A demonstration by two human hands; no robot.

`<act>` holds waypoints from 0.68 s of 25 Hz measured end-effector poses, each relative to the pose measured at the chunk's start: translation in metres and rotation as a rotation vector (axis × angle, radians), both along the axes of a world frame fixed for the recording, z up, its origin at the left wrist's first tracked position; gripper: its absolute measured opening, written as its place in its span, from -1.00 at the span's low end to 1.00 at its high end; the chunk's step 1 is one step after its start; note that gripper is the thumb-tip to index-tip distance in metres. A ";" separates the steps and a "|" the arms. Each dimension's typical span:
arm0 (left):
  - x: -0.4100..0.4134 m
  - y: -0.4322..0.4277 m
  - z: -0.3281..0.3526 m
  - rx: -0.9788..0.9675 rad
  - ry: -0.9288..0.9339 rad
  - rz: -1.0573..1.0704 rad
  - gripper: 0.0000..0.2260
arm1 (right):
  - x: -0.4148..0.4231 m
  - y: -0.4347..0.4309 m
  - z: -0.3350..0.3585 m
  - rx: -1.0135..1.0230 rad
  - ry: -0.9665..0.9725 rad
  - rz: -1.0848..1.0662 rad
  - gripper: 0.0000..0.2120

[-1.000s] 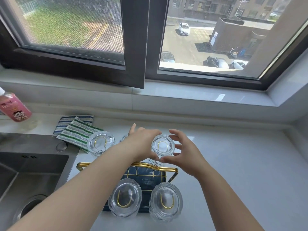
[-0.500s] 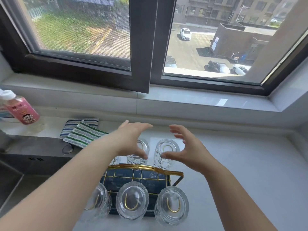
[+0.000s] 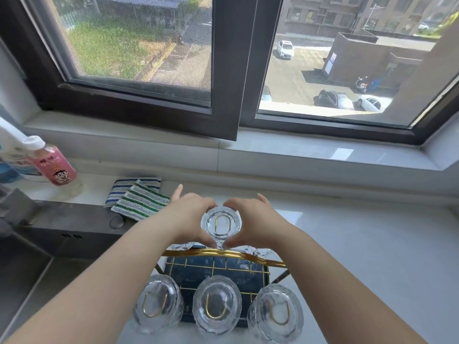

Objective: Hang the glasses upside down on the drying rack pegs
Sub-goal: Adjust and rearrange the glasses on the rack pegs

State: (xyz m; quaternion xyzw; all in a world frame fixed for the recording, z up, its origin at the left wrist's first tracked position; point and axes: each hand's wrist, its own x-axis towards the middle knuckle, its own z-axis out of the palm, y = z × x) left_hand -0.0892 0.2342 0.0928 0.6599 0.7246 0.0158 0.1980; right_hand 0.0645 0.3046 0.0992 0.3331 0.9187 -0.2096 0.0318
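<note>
A gold wire drying rack (image 3: 224, 255) with a dark blue tray stands on the white counter. Three clear glasses hang upside down on its near pegs: the left glass (image 3: 159, 302), the middle glass (image 3: 216, 304) and the right glass (image 3: 276, 315). At the back middle, another upturned glass (image 3: 221, 224) shows a gold peg loop through its base. My left hand (image 3: 190, 217) and my right hand (image 3: 254, 219) cup it from both sides, thumbs meeting beneath it. Parts of two more glasses (image 3: 182, 245) (image 3: 259, 250) peek out under my hands.
A steel sink (image 3: 37, 264) lies to the left. Two striped cloths (image 3: 139, 198) rest behind the rack, and a pink bottle (image 3: 53, 165) stands at the far left. The open window frame (image 3: 226, 95) overhangs the sill. White counter (image 3: 372, 256) spreads to the right.
My hands hovered apart over the back row with fingers spread. Now they have closed in around the back middle glass.
</note>
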 end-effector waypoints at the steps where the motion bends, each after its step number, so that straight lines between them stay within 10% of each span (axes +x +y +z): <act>1: -0.001 -0.001 -0.001 0.011 -0.006 0.000 -0.33 | 0.000 0.000 -0.001 -0.006 0.017 -0.009 -0.24; 17: -0.004 -0.003 -0.006 0.020 -0.085 0.008 -0.28 | 0.005 0.002 -0.001 -0.023 0.024 -0.035 -0.23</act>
